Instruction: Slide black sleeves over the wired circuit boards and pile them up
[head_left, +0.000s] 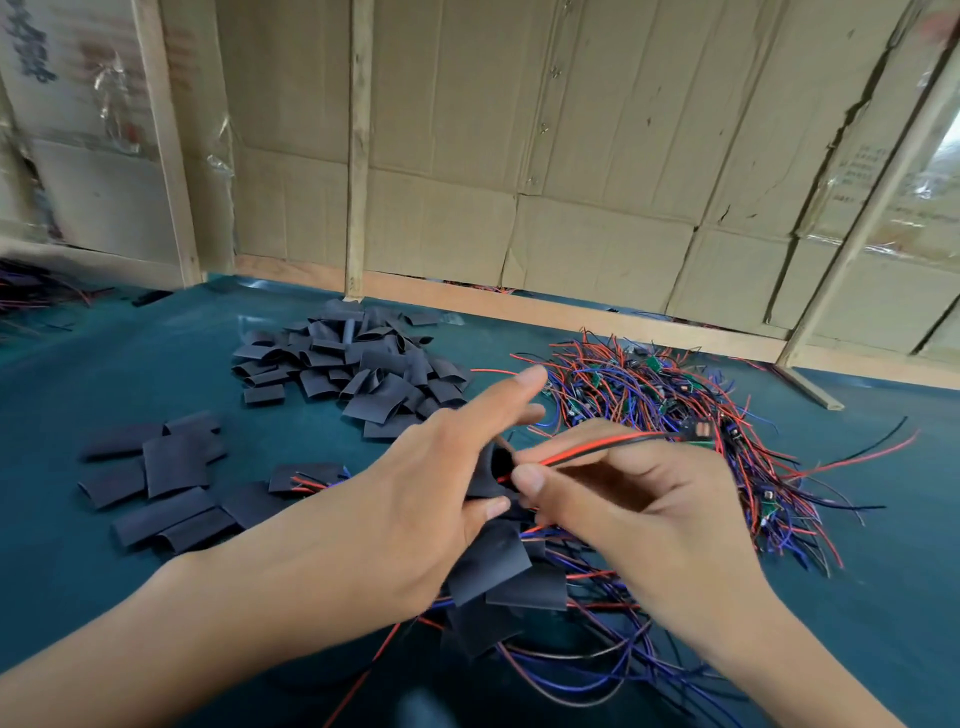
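My left hand (431, 488) pinches a black sleeve (491, 470) with its round mouth turned to the right. My right hand (623, 499) grips the red and black wire pair (597, 448) of a circuit board (698, 430), and the wire ends sit inside the sleeve's mouth. The board itself hangs blurred beyond my fingers. Below my hands lies a pile of sleeved boards (509, 577) with red, blue and black wires trailing out. A heap of bare wired boards (670, 400) lies at the right. Loose black sleeves are heaped (358, 364) at the back centre.
Flat black sleeves (166, 483) lie scattered on the green table (130, 364) at the left. A cardboard wall (519, 156) with wooden battens closes the back. More wires (31, 291) lie at the far left edge.
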